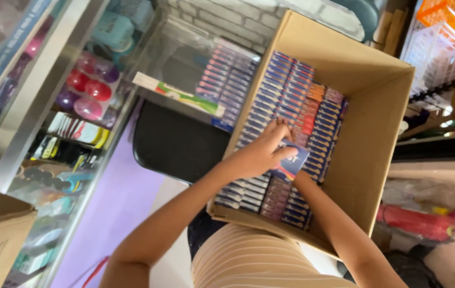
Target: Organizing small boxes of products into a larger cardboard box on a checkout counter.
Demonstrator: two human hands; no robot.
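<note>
Two hands – left hand (262, 152) fingers pinching a blue packet (293, 161), right hand hidden beneath – over a packed cardboard box (377, 122)

Brown carton (377, 114), blue-red packs (283, 90)

One view only, worn on the person's head and tipped steeply down and a little forward, so it looks along both forearms straight into the open cardboard box (345, 69) held close in front of the striped-shirted body at the bottom edge. It sits near enough that the box fills the middle and right of the frame, and the whole picture is rolled, its lines running on a slant. At the left it grazes a glass display cabinet (51, 106); at the right, a cluttered shelf (435, 106).
</note>
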